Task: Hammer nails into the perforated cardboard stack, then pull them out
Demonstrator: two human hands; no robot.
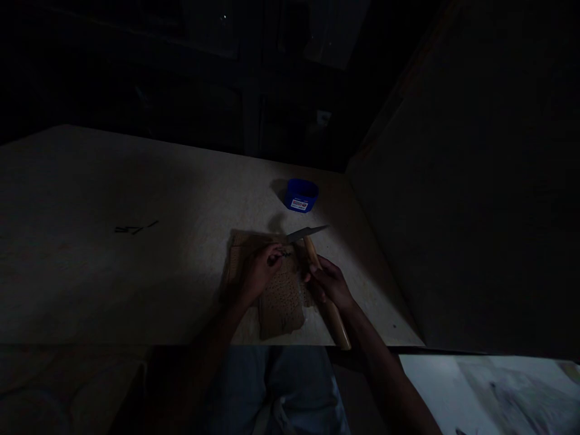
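The scene is dim. A piece of tan textured leather (pixel 278 305) lies near the front edge of the pale table (pixel 113 272). My left hand (pixel 263 272) rests on it and pinches a small dark object between its fingertips. My right hand (pixel 328 284) grips the wooden handle of a hammer (pixel 312 254), whose thin metal head points left and right just above the leather's far edge. The handle's end sticks out past the table's front edge.
A small blue jar (pixel 301 194) with a label stands behind the leather. A few small dark marks or nails (pixel 133 228) lie to the left. A dark upright panel (pixel 475 211) closes the right side. A pale sheet (pixel 493 393) lies at bottom right.
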